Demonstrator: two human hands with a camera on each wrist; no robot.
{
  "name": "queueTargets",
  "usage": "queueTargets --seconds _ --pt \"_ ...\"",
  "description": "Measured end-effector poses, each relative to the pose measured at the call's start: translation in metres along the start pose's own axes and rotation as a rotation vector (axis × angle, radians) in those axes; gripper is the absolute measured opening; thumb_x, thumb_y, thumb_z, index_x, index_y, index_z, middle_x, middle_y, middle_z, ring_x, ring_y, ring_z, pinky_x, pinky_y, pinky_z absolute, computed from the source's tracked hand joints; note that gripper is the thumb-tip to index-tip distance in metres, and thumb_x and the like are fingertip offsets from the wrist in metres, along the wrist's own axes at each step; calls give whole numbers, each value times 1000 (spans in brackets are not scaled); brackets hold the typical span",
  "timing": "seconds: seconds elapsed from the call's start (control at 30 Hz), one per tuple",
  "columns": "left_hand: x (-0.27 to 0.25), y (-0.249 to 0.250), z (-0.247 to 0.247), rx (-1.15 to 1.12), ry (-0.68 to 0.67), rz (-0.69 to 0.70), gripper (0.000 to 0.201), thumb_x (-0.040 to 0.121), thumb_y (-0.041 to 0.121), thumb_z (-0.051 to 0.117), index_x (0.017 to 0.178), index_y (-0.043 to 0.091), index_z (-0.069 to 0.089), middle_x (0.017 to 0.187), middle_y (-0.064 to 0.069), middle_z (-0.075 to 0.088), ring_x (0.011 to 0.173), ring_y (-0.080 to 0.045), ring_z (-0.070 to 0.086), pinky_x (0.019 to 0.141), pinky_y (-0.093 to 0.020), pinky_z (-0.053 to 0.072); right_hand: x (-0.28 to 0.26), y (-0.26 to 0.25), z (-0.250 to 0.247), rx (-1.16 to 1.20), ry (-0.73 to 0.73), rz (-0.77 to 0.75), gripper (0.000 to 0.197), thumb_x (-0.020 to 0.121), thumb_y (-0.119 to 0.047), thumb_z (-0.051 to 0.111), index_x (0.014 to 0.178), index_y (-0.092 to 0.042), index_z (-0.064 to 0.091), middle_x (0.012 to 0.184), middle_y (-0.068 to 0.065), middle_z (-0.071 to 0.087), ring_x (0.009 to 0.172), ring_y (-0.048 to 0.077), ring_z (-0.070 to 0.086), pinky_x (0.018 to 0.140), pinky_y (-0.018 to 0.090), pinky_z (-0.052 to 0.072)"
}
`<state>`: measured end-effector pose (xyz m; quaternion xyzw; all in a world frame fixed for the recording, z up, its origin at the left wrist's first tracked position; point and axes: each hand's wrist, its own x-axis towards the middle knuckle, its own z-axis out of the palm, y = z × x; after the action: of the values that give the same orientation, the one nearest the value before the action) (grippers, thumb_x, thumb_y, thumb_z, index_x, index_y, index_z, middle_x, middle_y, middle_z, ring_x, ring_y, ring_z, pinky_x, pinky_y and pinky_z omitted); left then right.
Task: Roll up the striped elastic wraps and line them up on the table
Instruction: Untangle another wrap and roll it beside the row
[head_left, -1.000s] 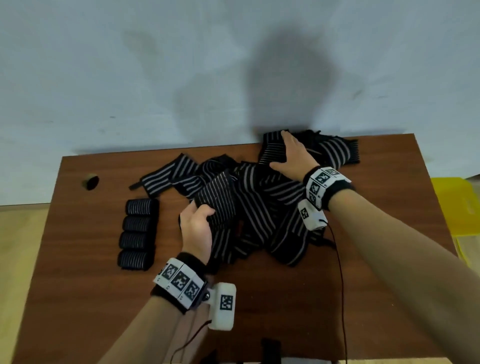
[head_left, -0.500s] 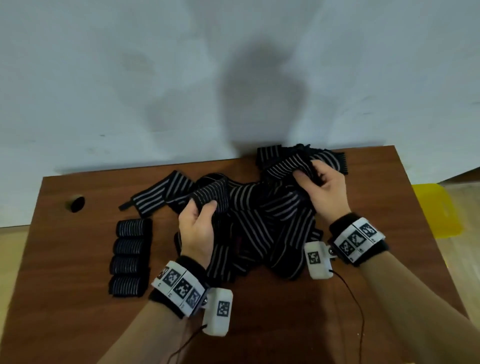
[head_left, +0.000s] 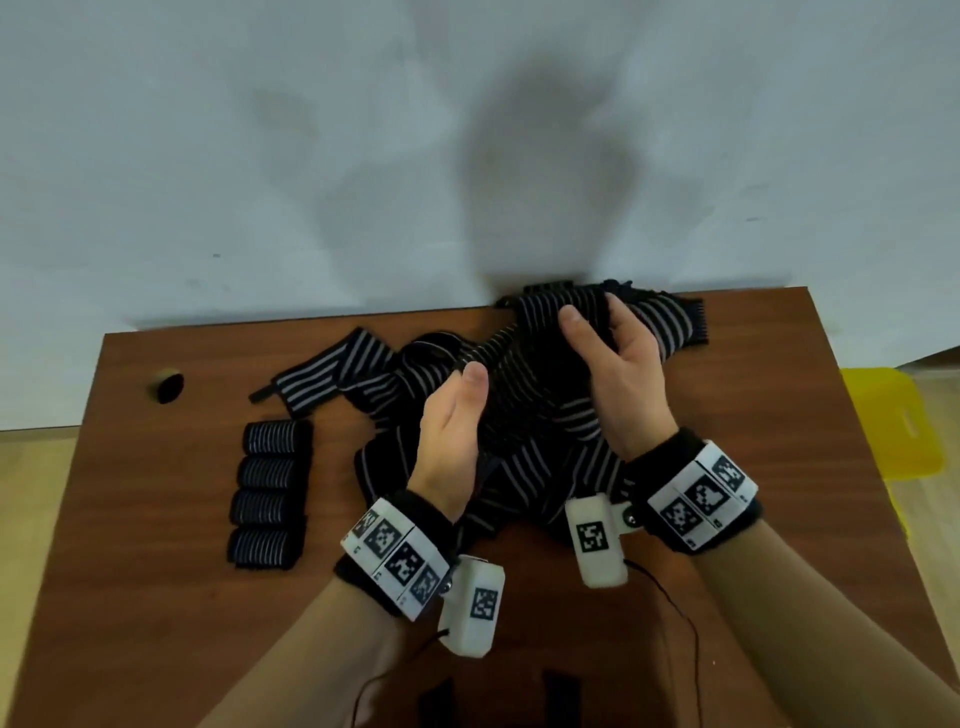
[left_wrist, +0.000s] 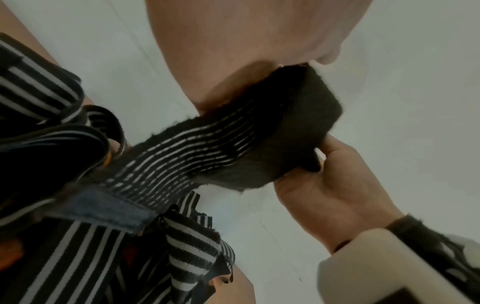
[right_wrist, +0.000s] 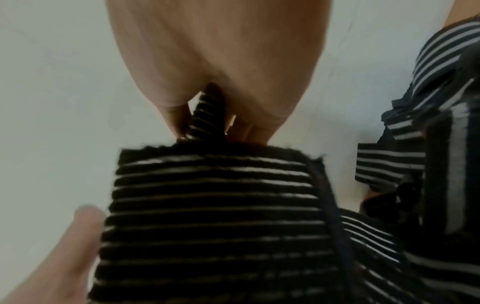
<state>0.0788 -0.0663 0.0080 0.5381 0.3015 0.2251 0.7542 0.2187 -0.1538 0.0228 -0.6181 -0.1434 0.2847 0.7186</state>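
Head view: both hands (head_left: 535, 395) now together on one lifted wrap (head_left: 561, 322).

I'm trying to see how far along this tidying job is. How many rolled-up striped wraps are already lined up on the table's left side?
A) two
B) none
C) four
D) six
C: the head view shows four finished rolls stacked in a column on the table, left of the loose pile both hands are working in.
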Motion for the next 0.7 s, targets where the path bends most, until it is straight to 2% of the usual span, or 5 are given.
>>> queueTargets --seconds 0.23,0.4,0.5,0.6,0.7 --pt "-29 1 -22 178 59 -124 25 93 15 74 118 11 72 110 3 78 104 -10 73 88 -26 59 -35 3 21 77 -19 51 7 99 -9 65 100 -3 68 98 11 72 95 25 70 89 42 59" --pt "-52 13 -56 -191 146 -287 51 88 34 78 130 7 67 125 -9 73 119 -27 68 107 -46 50 -68 -16 27 578 4 175 17 95 -2 44 91 -8 59 81 7 64 75 22 63 100 45 43" --pt "-66 33 -71 -373 157 -317 36 98 17 65 129 -1 66 124 -18 72 116 -32 70 101 -45 53 -97 -19 36 717 27 211 38 99 -15 32 69 -13 55 56 2 46 54 19 48 73 34 41" --pt "-78 47 -91 -430 136 -279 34 99 15 63 130 -1 65 125 -19 71 116 -33 69 103 -47 53 -117 -8 42 451 35 258 59 107 -46 41 62 -10 57 44 1 33 42 17 36 53 28 37" --pt "-86 59 -109 -363 118 -231 29 97 11 65 124 -1 67 119 -17 74 111 -32 72 96 -43 56 -136 -7 42 -240 -61 153 36 94 -50 60 93 -14 64 77 2 61 65 16 60 71 35 45"
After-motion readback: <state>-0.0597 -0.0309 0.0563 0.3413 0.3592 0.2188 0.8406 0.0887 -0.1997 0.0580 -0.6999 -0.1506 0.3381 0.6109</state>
